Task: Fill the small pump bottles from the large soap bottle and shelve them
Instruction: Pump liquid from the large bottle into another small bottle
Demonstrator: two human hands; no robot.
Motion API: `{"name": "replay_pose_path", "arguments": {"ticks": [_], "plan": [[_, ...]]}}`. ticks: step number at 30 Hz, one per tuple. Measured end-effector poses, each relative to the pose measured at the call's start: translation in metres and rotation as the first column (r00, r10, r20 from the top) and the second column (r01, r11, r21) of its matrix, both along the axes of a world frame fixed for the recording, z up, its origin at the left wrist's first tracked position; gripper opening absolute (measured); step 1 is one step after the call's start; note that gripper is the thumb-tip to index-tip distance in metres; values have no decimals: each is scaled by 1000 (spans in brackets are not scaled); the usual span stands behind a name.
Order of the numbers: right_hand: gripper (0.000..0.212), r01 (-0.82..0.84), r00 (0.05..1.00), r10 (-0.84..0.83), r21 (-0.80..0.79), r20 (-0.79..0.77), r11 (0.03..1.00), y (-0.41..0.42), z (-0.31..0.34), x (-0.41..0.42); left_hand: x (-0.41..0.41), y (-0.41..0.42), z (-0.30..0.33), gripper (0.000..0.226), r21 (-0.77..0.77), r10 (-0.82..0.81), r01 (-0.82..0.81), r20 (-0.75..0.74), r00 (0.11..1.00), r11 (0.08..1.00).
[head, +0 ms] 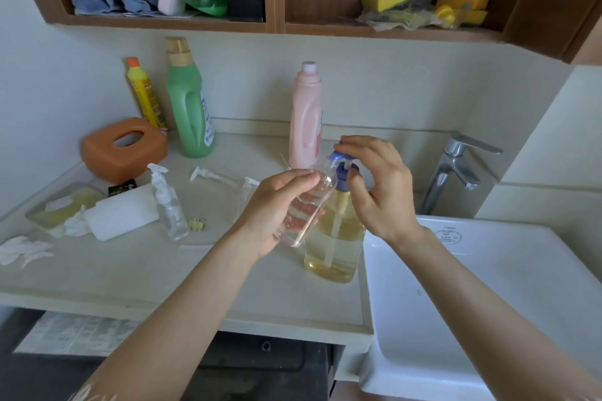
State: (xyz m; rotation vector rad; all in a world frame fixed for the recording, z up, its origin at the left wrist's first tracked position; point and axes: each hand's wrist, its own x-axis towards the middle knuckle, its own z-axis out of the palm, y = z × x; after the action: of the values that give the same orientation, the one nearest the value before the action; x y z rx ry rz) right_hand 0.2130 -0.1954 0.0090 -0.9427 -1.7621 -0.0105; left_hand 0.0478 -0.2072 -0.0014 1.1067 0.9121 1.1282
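— Beside the sink (456,270), on the pale counter (130,270), what stands biggest?

— Of the task's things, the large soap bottle (335,247), upright at the counter's right edge, just next to the basin, roughly half full of yellow liquid. Its blue pump head (342,161) is under the right hand (378,185), whose fingers curl over and pinch the top.

— And the bottle being filled?

— The left hand (277,205) grips a clear small bottle (309,202), fingers wrapped round its body, tilted so its open mouth meets the pump's spout. It looks nearly empty.

— Anything else waiting?

— Another small pump bottle (169,202) stands further left, pump fitted, and a loose pump (211,175) lies behind it on the counter.

— Where might this slip?

— I'd judge the narrow mouth the weak point: if it drifts off the spout during a press, soap runs over the fingers and counter. Pressing hard with the big bottle so near the edge could also tip it toward the basin.
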Motion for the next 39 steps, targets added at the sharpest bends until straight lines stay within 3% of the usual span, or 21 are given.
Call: {"name": "replay_pose_path", "arguments": {"ticks": [7, 15, 20, 27, 30, 33, 36, 39], "plan": [[40, -36, 994, 46, 98, -102, 995, 2, -27, -16, 3, 4, -9, 36, 60, 60, -58, -31, 998, 996], [44, -6, 989, 19, 87, -146, 996, 8, -36, -18, -2, 11, -22, 19, 9, 33, -32, -60, 998, 999], [43, -11, 988, 18, 41, -154, 999, 2, -25, -16, -11, 11, -17, 19, 87, -57, 66, -107, 993, 994], [33, 10, 985, -6, 19, -174, 1000, 0, -15, -13, -44, 5, 8, 42, 263, 21, 23, -162, 987, 965], [30, 16, 985, -14, 8, -171, 1000, -1, -13, -13, -60, 4, 29, 58, 297, -136, 126, 14, 991, 947], [28, 15, 985, -11, 21, -171, 1000, -4, -12, -14, -72, 0, 54, 61, 321, -310, 246, 163, 937, 914], [26, 13, 986, -8, 29, -168, 1000, -6, -14, -16, -73, -3, 75, 62, 372, -315, 261, 91, 945, 891], [28, 25, 985, -22, 17, -169, 1000, -6, -13, -17, -72, -7, 88, 78, 394, -288, 248, 45, 957, 885]]}}
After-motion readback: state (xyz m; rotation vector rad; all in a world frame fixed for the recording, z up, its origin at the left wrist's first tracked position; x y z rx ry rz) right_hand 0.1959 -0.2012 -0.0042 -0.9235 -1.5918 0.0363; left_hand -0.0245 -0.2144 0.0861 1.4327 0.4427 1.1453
